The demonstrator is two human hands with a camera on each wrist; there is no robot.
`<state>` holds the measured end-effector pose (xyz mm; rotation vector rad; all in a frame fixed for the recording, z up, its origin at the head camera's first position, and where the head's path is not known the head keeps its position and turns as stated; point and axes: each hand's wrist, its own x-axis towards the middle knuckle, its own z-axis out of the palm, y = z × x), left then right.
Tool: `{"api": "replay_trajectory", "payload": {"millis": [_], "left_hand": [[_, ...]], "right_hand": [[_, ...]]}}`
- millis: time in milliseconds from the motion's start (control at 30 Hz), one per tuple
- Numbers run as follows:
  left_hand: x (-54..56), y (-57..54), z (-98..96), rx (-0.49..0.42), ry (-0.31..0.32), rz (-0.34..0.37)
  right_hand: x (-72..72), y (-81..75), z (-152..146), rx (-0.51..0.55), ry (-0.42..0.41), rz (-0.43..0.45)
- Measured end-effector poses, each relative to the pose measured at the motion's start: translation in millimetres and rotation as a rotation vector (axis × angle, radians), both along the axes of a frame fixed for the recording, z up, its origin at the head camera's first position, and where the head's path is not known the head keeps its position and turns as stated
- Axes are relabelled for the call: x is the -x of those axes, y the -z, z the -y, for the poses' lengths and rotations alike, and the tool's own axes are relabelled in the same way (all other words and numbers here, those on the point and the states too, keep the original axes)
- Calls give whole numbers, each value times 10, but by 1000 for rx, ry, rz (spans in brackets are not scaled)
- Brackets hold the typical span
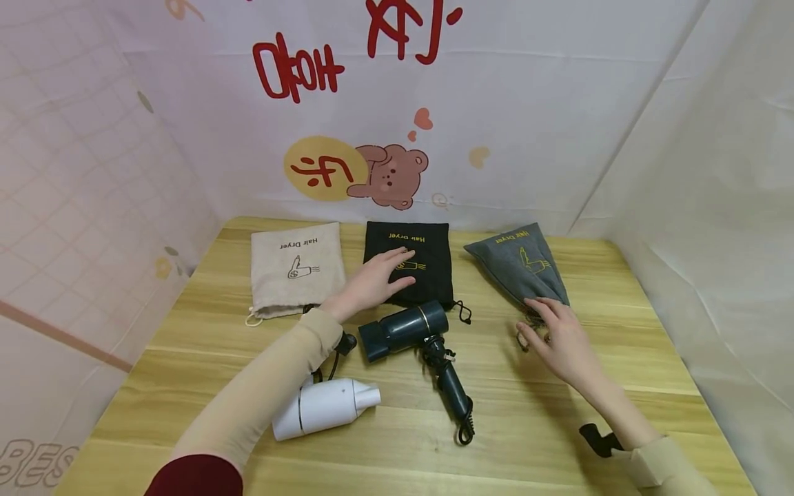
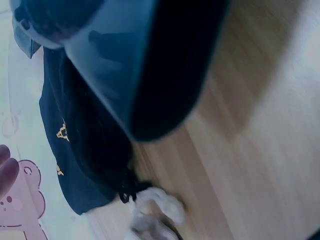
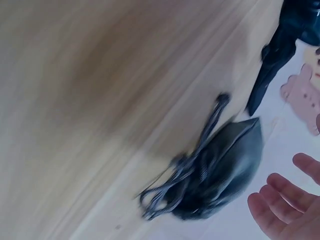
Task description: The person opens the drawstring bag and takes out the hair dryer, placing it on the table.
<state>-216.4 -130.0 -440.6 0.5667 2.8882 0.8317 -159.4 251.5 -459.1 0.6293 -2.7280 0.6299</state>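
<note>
My left hand [image 1: 375, 279] hovers with spread fingers over the black drawstring bag [image 1: 428, 248], which lies flat at the back centre; whether it touches the cloth I cannot tell. Beside the grey drawstring bag [image 1: 521, 258], at its gathered cord end, is my right hand [image 1: 561, 337], fingers loosely bent with nothing held. In the right wrist view that hand's fingers [image 3: 280, 200] stand apart from the grey bag [image 3: 225, 170]. A dark teal hair dryer [image 1: 403, 331] lies just in front of the black bag, its nozzle [image 2: 145, 60] large in the left wrist view.
A beige drawstring bag [image 1: 298, 269] lies at the back left. The white hair dryer [image 1: 329, 406] rests at the front left, partly hidden by my left forearm. Behind the wooden table [image 1: 527, 441] hangs a printed white cloth [image 1: 527, 103].
</note>
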Motion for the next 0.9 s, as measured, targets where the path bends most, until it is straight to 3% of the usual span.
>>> {"api": "replay_trajectory", "payload": {"millis": [267,533,900], "left_hand": [[59,-18,-186,-2,24,0],[100,-101,-437,-5,70,-23],[206,-215,-973,47,162,-37]], "right_hand": [[139,-12,-366,-15,46,55],[158,-63,-572,-61,85,108],[179,-67,-658,-93,111,109]]}}
